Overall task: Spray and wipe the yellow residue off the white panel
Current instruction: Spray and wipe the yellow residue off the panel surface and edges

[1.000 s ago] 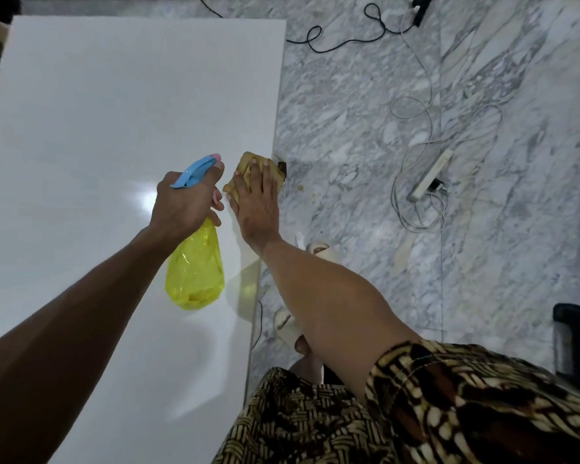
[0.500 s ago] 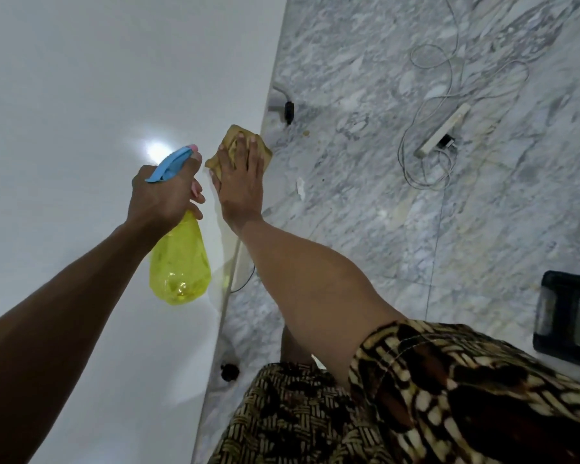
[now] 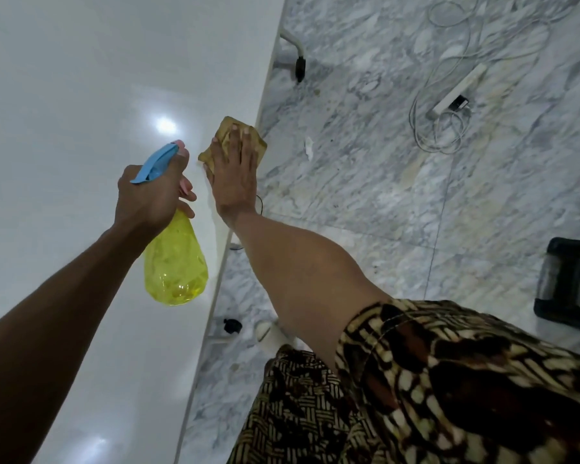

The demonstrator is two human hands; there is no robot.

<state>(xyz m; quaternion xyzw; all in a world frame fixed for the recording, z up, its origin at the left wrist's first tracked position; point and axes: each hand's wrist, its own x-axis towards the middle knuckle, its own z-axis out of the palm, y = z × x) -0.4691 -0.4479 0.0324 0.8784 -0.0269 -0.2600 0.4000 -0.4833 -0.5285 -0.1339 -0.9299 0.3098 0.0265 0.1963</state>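
Note:
The white panel [image 3: 81, 128] fills the left of the view, glossy, with a bright light reflection. My left hand [image 3: 148, 199] grips the neck of a yellow spray bottle [image 3: 175, 266] with a blue trigger head, held just above the panel. My right hand [image 3: 233, 172] lies flat, fingers straight, pressing a tan cloth [image 3: 228, 127] onto the panel's right edge. Part of the cloth hangs past the edge. No yellow residue shows around the cloth.
Grey marble floor [image 3: 382, 195] lies to the right of the panel. A white power strip [image 3: 456, 92] with looped cables sits at the upper right. A black-framed object [image 3: 570, 283] stands at the right edge. A caster leg [image 3: 298, 67] shows under the panel's edge.
My head has leaned in and tilted, so the panel edge now runs diagonally. The right hand and cloth stay at the panel's right edge; the left hand still holds the bottle beside them.

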